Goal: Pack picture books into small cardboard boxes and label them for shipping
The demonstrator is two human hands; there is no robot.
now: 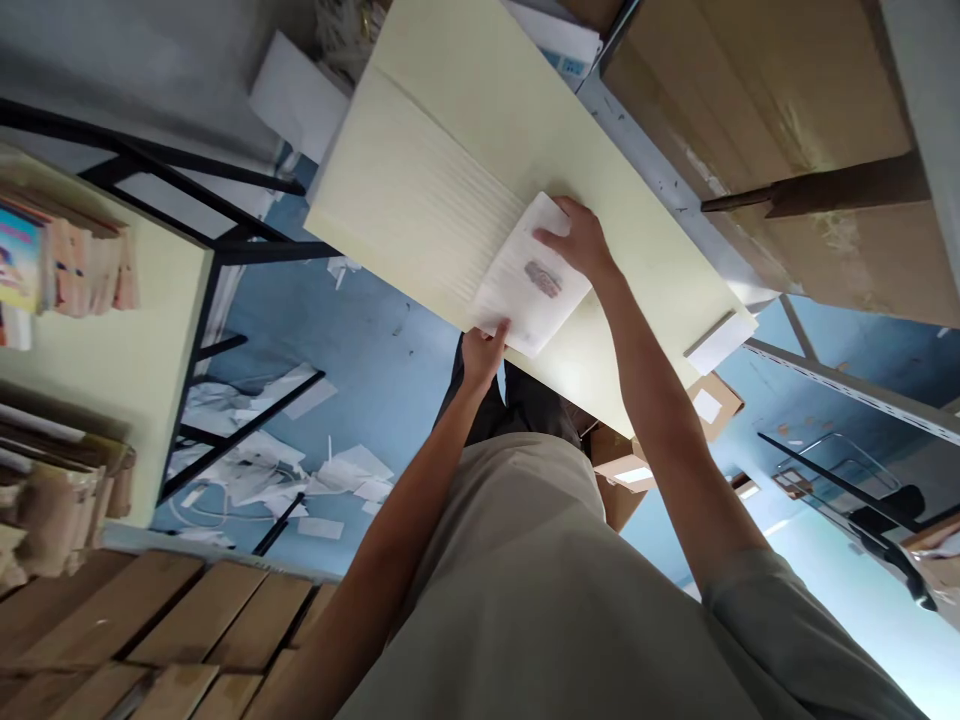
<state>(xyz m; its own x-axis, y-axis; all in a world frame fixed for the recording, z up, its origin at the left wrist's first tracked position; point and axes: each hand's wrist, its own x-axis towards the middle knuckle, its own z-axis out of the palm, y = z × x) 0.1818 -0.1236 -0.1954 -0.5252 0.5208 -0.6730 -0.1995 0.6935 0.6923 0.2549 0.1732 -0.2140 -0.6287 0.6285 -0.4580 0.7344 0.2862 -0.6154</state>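
Note:
A white printed sheet (529, 285) with a small picture on it lies on a pale yellow tabletop (442, 150). My left hand (482, 355) pinches the sheet's near corner at the table's front edge. My right hand (576, 240) presses fingers down on the sheet's far edge. Both arms reach out over my grey shirt.
A small white slip (720, 342) lies at the table's right corner. Scattered paper scraps (300, 470) litter the blue floor. Black metal shelving (217, 330) with stacked books stands left. Cardboard boxes (757, 110) fill the shelf on the right, more boxes (637, 470) sit under the table.

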